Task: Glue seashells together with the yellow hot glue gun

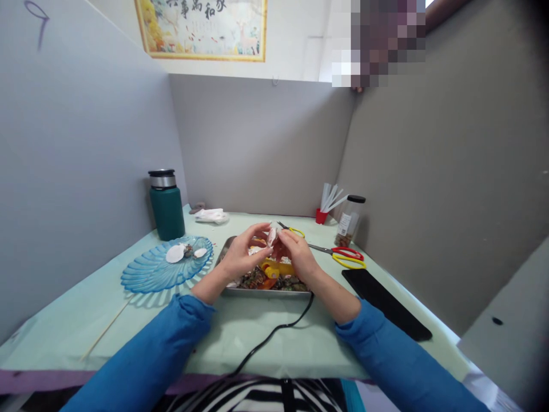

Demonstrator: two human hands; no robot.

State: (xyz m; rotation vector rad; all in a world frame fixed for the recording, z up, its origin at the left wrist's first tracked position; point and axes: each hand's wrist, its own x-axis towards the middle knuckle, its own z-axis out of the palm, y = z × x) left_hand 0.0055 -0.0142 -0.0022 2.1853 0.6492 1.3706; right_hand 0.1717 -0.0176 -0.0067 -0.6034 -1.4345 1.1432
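The tray (266, 293) is smooth, shiny metal, the see-through plate (146, 272) is glossy and ridged, the bottle (167, 213) looks dull, and the sleeves (148, 352) are wrinkly cloth.

From here I see blue sleeves (150, 349), cuffs (194, 310) gathered behind the left hand (243, 252) and right hand (300, 257); below them, black-and-white striped cloth (263, 396), perhaps a top.

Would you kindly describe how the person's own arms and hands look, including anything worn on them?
The left sleeve and right sleeve are plain blue, with no visible markings, and end in creased, gathered cuffs short of the wrists. The left hand and right hand are gloveless; I see no watch or bracelet.
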